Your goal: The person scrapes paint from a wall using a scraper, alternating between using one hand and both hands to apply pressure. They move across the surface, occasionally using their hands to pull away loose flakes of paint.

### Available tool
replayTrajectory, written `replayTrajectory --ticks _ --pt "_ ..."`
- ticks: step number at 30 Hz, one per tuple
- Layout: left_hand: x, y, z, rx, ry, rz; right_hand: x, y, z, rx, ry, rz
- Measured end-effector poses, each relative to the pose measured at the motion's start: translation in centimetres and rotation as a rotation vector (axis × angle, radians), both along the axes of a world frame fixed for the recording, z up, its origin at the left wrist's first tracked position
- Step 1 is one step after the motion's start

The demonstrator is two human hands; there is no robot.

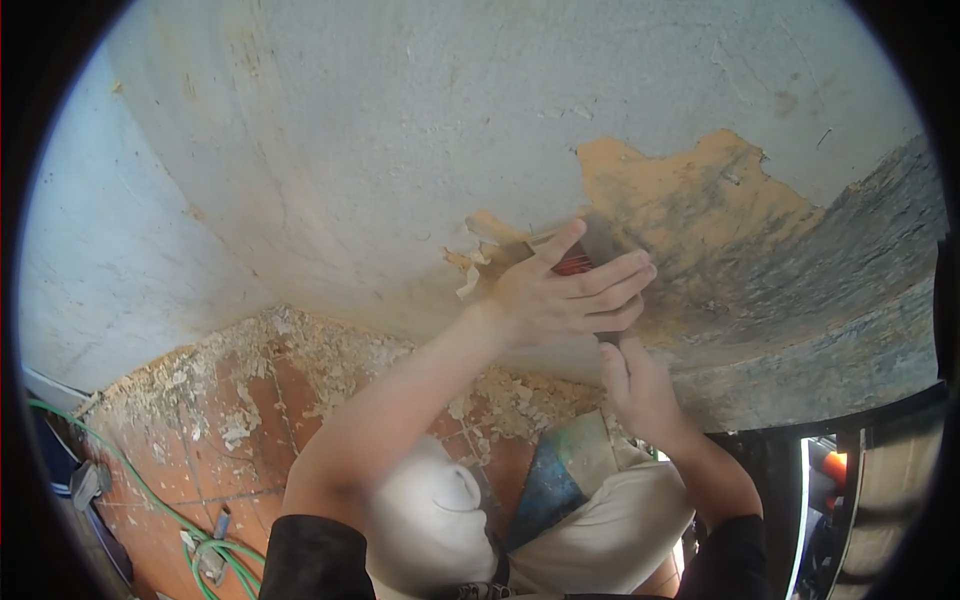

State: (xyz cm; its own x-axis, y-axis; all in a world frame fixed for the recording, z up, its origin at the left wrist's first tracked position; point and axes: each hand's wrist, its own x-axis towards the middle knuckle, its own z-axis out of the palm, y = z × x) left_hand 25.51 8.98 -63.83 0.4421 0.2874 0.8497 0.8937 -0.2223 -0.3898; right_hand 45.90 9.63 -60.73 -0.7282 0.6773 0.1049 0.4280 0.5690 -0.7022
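My left hand (580,298) lies over a scraper (573,264) against the wall, fingers stretched out and thumb apart. Between thumb and forefinger a red and dark part of the scraper shows; the rest is covered by the hand. Just below, my right hand (642,392) is closed around the scraper's lower end, which is mostly hidden. Beside the left hand, curled paint flakes (466,268) hang from the wall. Above and to the right, a patch of bare tan plaster (690,190) has ragged edges of grey paint.
The grey painted wall (350,130) curves across the view, its right part dark and stained. Paint chips (290,350) litter the terracotta tiles (240,440). A green hose (140,480) runs along the floor at left. A blue-stained board (555,470) lies by my knee.
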Motion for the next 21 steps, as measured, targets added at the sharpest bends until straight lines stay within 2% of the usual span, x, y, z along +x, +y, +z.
replayTrajectory --ticks 2,6,8,9,12,15,17,20,21 --pt "0.4 -0.2 -0.3 0.014 -0.095 -0.01 0.0 -0.2 -0.8 0.155 -0.021 0.05" --pt "-0.1 0.5 -0.4 0.126 -0.006 -0.019 0.3 -0.5 0.7 0.082 0.001 0.047" --pt "0.0 0.5 -0.3 0.103 0.039 0.121 -0.2 0.2 1.0 0.099 -0.034 0.052" --pt "-0.1 -0.1 -0.7 0.101 -0.093 0.115 -0.6 -0.1 1.3 0.088 -0.038 0.048" --pt "-1.9 0.1 -0.6 0.192 -0.004 0.119 -1.6 -0.9 1.6 0.029 -0.068 0.05" --pt "0.2 0.1 -0.5 0.055 0.04 0.09 -0.4 0.1 1.0 0.091 -0.03 0.042" --pt "0.7 0.2 -1.0 -0.017 0.013 0.071 -0.1 -0.1 1.5 0.053 -0.113 -0.019" --pt "-1.1 0.9 -0.9 0.21 -0.042 0.192 -2.0 -0.3 1.1 0.116 -0.085 0.02" --pt "-1.3 0.4 -0.8 0.173 -0.059 0.148 -1.7 -0.4 1.8 0.128 -0.087 0.02"
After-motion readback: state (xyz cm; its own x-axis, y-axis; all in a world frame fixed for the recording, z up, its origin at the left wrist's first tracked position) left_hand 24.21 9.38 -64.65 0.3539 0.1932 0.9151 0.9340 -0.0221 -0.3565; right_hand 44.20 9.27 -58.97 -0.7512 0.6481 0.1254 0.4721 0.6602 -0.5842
